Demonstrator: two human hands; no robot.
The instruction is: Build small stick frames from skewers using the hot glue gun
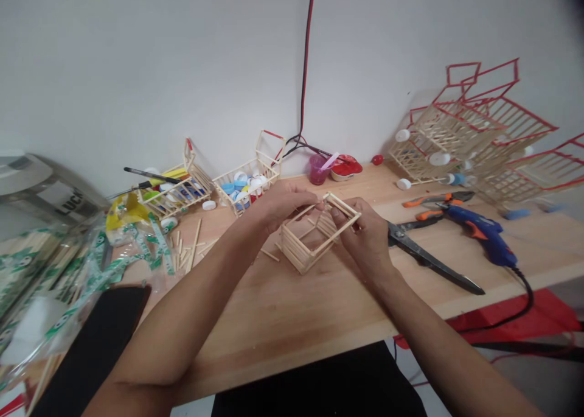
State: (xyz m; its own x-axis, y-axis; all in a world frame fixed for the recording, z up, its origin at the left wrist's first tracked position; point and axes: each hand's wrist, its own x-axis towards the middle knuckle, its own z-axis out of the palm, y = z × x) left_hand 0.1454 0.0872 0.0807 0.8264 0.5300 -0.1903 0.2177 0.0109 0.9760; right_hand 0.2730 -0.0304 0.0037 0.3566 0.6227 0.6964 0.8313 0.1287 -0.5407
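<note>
A small basket frame of thin wooden sticks (298, 251) is held just above the middle of the wooden table, tilted. My right hand (365, 237) grips its right end, with the thumb inside the frame and the fingers around the outside. At the far upper edge is my left hand (292, 203), its fingers pinched together by the frame's top corner. Whether a loose stick is between those fingertips is too small to make out. Loose cut sticks (194, 246) lie on the table to the left.
Scissors (431, 262), pliers (438, 201) and a blue glue gun (483, 231) lie at right. Finished stick carts with red edges (469, 131) stand behind them. Along the wall are two stick baskets of bottle caps (249, 182) and a purple cup (318, 170). A black phone (98, 344) and packaged sticks (36, 265) lie left.
</note>
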